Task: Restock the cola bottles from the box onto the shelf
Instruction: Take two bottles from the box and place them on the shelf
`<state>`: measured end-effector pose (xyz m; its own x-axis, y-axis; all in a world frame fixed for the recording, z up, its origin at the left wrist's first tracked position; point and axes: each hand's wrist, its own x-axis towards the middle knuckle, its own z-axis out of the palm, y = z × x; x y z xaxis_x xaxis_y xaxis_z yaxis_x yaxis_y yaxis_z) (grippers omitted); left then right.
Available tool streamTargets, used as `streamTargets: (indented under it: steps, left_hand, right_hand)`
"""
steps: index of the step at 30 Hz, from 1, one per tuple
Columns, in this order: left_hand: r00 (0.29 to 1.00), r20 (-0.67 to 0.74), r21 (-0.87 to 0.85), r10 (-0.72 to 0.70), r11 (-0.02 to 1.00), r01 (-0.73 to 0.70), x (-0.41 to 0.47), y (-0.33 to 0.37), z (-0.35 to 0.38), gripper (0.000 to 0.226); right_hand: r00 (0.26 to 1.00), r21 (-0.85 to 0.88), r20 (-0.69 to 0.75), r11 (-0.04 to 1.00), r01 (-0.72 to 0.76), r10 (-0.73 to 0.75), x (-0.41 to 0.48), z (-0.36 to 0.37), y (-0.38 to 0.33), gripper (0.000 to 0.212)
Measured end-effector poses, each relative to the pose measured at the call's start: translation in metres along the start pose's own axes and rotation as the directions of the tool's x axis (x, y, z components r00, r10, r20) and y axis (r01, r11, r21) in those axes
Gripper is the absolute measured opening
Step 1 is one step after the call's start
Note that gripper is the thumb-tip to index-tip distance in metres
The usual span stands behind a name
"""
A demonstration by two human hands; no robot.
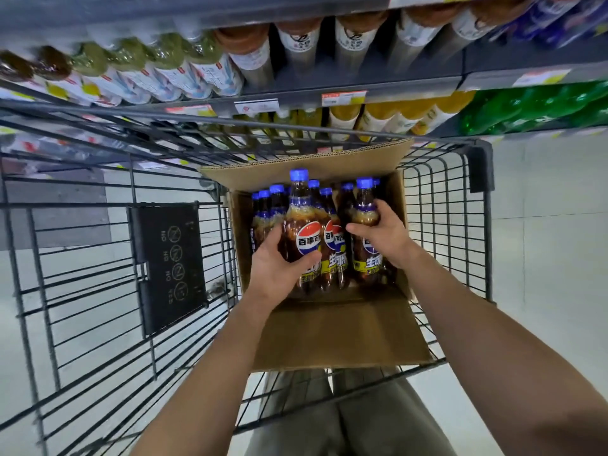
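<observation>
Two bare forearms reach over the near flap of an open corrugated cardboard box (pixel 339 334) that sits in a black wire shopping cart (pixel 98 258). The left hand (pixel 276 268) wraps around the glossy labelled belly of one cola bottle (pixel 301 225), and the right hand (pixel 385 235) clasps the shoulder of another cola bottle (pixel 365 205). Both stand upright in the box among more brown, blue-capped bottles (pixel 273 205). Beyond the cart, grey metal shelves (pixel 362 90) carry rows of tea and juice bottles (pixel 171 70) and green soda bottles (pixel 533 106), blurred.
</observation>
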<state>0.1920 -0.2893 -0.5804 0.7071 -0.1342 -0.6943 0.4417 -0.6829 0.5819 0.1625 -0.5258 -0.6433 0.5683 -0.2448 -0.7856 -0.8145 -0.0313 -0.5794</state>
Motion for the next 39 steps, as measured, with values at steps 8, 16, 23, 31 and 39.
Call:
streamTargets:
  steps: [8, 16, 23, 31, 39]
  left_hand:
    - [0.991, -0.033, -0.054, 0.13, 0.99, -0.131, -0.036, 0.044, -0.017, 0.088]
    - [0.97, -0.073, -0.176, 0.233, 0.954, -0.242, -0.1, 0.09, -0.039, 0.087]
    - [0.892, -0.116, -0.149, 0.436, 0.881, -0.45, -0.178, 0.116, -0.06, 0.079]
    - [0.761, -0.159, -0.079, 0.629, 0.76, -0.645, -0.281, 0.139, -0.079, 0.073]
    - [0.671, -0.134, -0.074, 0.729, 0.668, -0.74, -0.357, 0.186, -0.069, 0.069]
  right_hand:
    - [0.995, 0.291, 0.069, 0.955, 0.054, -0.077, -0.062, -0.033, -0.057, 0.059]
    - [0.933, 0.323, -0.056, 0.877, 0.355, -0.356, -0.157, -0.057, -0.119, 0.042]
    - [0.839, 0.233, -0.133, 0.806, 0.544, -0.528, -0.262, -0.066, -0.14, 0.047]
    - [0.783, 0.291, -0.144, 0.73, 0.618, -0.605, -0.387, -0.089, -0.122, 0.041]
    - [0.766, 0.434, -0.164, 0.652, 0.622, -0.621, -0.468, -0.142, -0.109, 0.046]
